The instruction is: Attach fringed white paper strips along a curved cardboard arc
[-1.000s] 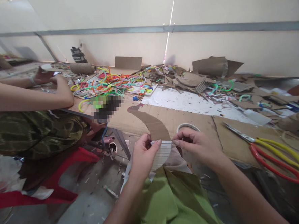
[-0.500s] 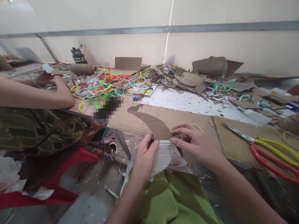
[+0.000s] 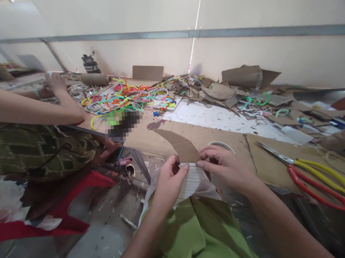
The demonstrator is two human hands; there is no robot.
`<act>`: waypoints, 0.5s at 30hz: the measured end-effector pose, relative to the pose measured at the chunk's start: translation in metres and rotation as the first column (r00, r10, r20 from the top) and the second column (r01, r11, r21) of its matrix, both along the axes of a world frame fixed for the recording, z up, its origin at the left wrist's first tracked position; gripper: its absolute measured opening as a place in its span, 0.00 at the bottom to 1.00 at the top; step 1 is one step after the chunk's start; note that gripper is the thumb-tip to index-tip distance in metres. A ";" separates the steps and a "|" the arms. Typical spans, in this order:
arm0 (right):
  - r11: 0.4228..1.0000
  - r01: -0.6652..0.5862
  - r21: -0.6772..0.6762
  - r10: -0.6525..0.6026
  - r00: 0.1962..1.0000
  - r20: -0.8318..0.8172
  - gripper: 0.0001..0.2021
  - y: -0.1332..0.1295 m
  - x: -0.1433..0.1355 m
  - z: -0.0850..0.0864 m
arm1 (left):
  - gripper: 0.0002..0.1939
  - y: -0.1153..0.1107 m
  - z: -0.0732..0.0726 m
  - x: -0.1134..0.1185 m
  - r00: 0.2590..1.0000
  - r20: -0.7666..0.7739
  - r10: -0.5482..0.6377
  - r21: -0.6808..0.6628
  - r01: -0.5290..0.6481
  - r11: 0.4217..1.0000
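Note:
Both hands hold a curved, horn-shaped piece of brown cardboard (image 3: 183, 144) in front of me, its pointed end toward the table. Its lower part is a white lined strip (image 3: 191, 182), hanging over my lap. My left hand (image 3: 170, 179) pinches the left edge where brown meets white, thumb on top. At the right edge, my right hand (image 3: 221, 163) pinches the same spot between thumb and fingers. Just beyond my right hand shows the rim of a round tub (image 3: 221, 144), mostly hidden. Scissors (image 3: 294, 161) with one yellow and one red handle lie to the right.
Cardboard (image 3: 225, 135) covers the table's front. Colourful pipe cleaners (image 3: 129, 94) lie heaped at the left back, cardboard scraps (image 3: 219, 93) at the back right. A co-worker's arm (image 3: 33, 108) rests at the left, near a red plastic chair (image 3: 69, 205).
The cardboard piece has tilted slightly and shifted a little right in my hands. More of the tub's rim shows. The co-worker's hands have moved to the left.

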State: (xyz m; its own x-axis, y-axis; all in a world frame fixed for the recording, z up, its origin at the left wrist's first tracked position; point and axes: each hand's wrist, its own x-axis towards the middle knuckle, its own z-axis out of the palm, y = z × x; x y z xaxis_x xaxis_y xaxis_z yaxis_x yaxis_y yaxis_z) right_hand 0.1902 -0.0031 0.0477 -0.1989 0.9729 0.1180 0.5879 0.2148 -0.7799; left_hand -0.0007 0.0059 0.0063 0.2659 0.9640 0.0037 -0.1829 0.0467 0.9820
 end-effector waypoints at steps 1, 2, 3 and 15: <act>1.000 -0.005 0.006 0.005 1.000 0.011 0.12 0.000 0.000 0.001 | 0.10 0.000 -0.001 0.000 1.000 0.017 -0.007 -0.005 0.007 1.000; 1.000 -0.015 0.012 0.015 1.000 0.022 0.12 -0.001 0.000 0.001 | 0.11 0.001 -0.002 0.000 0.999 0.034 -0.019 -0.012 0.019 1.000; 0.999 -0.027 0.016 0.027 0.999 0.030 0.12 -0.001 0.000 0.002 | 0.13 0.001 -0.003 0.000 0.998 0.048 -0.035 -0.021 0.036 0.999; 0.932 0.310 0.189 -0.344 0.920 0.188 0.14 -0.033 0.030 0.004 | 0.17 0.003 -0.012 0.002 0.998 0.012 0.066 -0.219 -0.062 0.974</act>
State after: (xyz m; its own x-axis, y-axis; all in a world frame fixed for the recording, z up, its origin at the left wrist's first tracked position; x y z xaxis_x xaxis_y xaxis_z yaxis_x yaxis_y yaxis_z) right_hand 0.2207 -0.0365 0.0518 0.0907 0.9614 0.2597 0.7947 0.0873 -0.6006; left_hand 0.0008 0.0084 -0.0061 0.2055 0.9572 -0.2040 -0.2115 0.2469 0.9457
